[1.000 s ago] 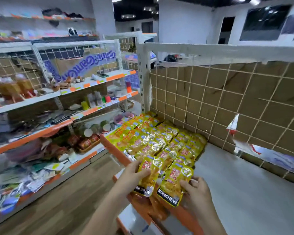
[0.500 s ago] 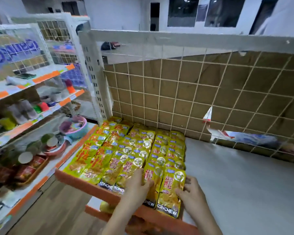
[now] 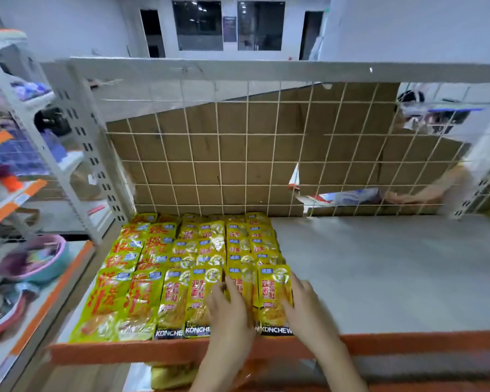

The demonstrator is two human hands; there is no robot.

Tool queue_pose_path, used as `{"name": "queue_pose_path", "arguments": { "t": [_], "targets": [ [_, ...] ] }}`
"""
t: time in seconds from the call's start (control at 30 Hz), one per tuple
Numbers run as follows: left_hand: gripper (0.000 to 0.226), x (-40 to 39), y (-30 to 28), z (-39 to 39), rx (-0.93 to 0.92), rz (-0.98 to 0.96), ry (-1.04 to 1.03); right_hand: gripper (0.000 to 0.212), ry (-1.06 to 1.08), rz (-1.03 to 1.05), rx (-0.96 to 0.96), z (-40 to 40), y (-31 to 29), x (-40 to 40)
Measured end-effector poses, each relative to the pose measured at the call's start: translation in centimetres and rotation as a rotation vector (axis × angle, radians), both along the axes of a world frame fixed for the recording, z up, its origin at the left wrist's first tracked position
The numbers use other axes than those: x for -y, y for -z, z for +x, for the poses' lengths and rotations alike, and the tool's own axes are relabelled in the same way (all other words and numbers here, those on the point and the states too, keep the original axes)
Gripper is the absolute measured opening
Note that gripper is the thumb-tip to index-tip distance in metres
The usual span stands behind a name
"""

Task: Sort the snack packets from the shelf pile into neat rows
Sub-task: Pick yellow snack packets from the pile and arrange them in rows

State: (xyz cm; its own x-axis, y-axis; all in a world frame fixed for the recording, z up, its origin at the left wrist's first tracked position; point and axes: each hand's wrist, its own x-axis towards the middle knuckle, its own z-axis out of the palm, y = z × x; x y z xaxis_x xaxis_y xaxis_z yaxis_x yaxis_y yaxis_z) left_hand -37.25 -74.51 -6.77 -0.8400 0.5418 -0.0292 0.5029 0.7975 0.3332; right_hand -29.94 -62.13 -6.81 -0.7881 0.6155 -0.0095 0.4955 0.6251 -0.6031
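Over on the far left, a neighbouring shelf (image 3: 26, 199) with orange edging is standing with a pink bowl (image 3: 37, 261) sitting on a lower level. Beside it, the yellow snack packets (image 3: 187, 250) are lying in overlapping rows on the left part of the grey shelf (image 3: 379, 273), running from the wire grid back panel (image 3: 238, 154) down to the orange front lip (image 3: 142, 352). The two leftmost rows are showing big red lettering; the rows to their right are carrying black "KONCHEW" bands at the bottom. The left hand (image 3: 229, 309) is resting flat on the front packets, its fingers straight and close together, pressing down on them. Just to its right, the front packet (image 3: 275, 295) of the last row is lying at the shelf's front edge. The right hand (image 3: 306, 309) is touching that packet's right side with straight, slightly spread fingers, gripping nothing. Farther right the shelf is showing bare grey board, and behind the grid another person's arm (image 3: 425, 193) is reaching toward a blue-and-white packet (image 3: 351, 198).
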Motion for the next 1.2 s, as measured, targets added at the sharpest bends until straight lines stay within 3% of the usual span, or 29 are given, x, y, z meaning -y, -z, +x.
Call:
{"name": "queue_pose_path", "arguments": {
  "t": [0.1,0.23,0.33,0.43,0.53,0.7,0.87,1.07,1.2],
  "targets": [
    [0.07,0.5,-0.4,0.0,0.008,-0.118,0.021,0.046,-0.011,0.057,0.024,0.3,0.3,0.3],
    [0.085,1.5,0.9,-0.9,-0.146,-0.027,0.189,0.061,-0.055,0.12,-0.01,0.8,1.9,0.6],
    [0.063,2.0,1.5,-1.0,-0.191,0.043,0.281,0.053,-0.131,0.314,-0.152,0.9,3.1,0.9],
    [0.06,2.0,0.8,-0.7,-0.119,0.025,0.317,0.042,-0.179,0.361,-0.135,1.2,3.0,1.0],
    [0.062,1.9,1.4,-0.7,-0.137,0.108,0.32,0.039,-0.204,0.362,-0.133,1.5,2.8,0.8],
    [0.063,1.8,0.9,-1.1,-0.122,0.078,0.329,0.039,-0.215,0.321,-0.194,1.3,3.1,0.7],
    [0.062,1.6,0.5,-1.6,-0.112,0.032,0.337,0.033,-0.205,0.329,-0.134,1.1,3.3,0.7],
    [0.059,1.4,0.2,-1.8,-0.19,-0.004,0.379,0.043,-0.186,0.361,-0.063,1.5,2.6,1.6],
    [0.045,1.1,-0.8,-2.4,-0.223,-0.048,0.411,0.048,-0.198,0.318,0.006,1.5,1.7,1.6]
  ]
}}
